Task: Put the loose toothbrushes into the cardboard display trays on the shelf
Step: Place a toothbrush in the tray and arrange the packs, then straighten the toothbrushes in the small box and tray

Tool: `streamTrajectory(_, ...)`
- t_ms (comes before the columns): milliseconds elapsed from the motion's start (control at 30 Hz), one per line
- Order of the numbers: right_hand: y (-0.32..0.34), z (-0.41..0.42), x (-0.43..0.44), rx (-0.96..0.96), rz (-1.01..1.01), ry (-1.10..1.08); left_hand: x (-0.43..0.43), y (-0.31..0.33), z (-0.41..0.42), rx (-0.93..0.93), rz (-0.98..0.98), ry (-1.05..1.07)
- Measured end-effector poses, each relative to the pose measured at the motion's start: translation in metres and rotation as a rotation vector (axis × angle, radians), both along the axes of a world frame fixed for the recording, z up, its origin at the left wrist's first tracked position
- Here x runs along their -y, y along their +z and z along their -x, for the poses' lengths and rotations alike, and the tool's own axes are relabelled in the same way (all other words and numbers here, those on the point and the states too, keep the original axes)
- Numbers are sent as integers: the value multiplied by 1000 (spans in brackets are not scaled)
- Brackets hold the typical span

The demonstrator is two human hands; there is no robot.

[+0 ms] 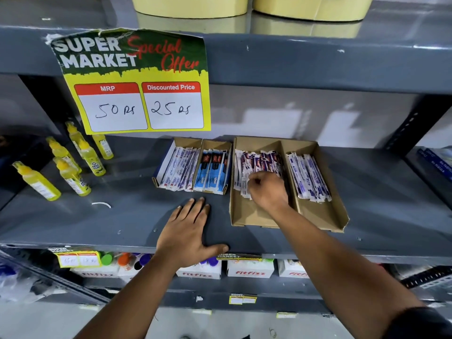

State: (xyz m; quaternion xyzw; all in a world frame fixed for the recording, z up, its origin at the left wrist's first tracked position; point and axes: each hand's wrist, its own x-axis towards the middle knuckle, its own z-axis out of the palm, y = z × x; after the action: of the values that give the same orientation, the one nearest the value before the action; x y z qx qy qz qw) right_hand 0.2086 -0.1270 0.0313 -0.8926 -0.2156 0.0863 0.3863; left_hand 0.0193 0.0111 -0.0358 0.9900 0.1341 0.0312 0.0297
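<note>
Two cardboard display trays stand on the grey shelf (122, 216). The smaller left tray (179, 143) holds white packed toothbrushes (179, 168) in one slot and blue-black packs (212, 171) in the other. The larger right tray (325, 216) holds purple-white packed toothbrushes (259, 160) in its left slot and white-blue packs (309, 177) in its right slot. My right hand (267, 189) is inside the left slot of the large tray, fingers curled on the purple-white packs. My left hand (188, 231) lies flat on the shelf, fingers spread, just in front of the small tray.
Several yellow glue bottles (73, 165) stand and lean at the shelf's left. A yellow price sign (139, 94) hangs from the shelf above. White boxes with coloured caps (249, 269) fill the shelf below. A small white scrap (101, 204) lies on the shelf.
</note>
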Motion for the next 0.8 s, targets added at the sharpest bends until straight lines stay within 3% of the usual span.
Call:
streamTrajectory(167, -3, 0, 3, -15, 278, 164, 0, -1, 0, 4, 6, 7)
streamTrajectory(367, 7, -4, -2, 255, 394, 137, 1, -2, 0, -1, 21, 10)
streamTrajectory(567, -1, -6, -12, 401, 703, 274, 3, -1, 1, 4, 39, 12)
streamTrajectory(667, 2, -9, -3, 372, 606, 251, 10, 0, -4, -1, 37, -17)
streamTrajectory(800, 31, -11, -38, 567, 86, 230, 1, 3, -3, 28, 63, 3)
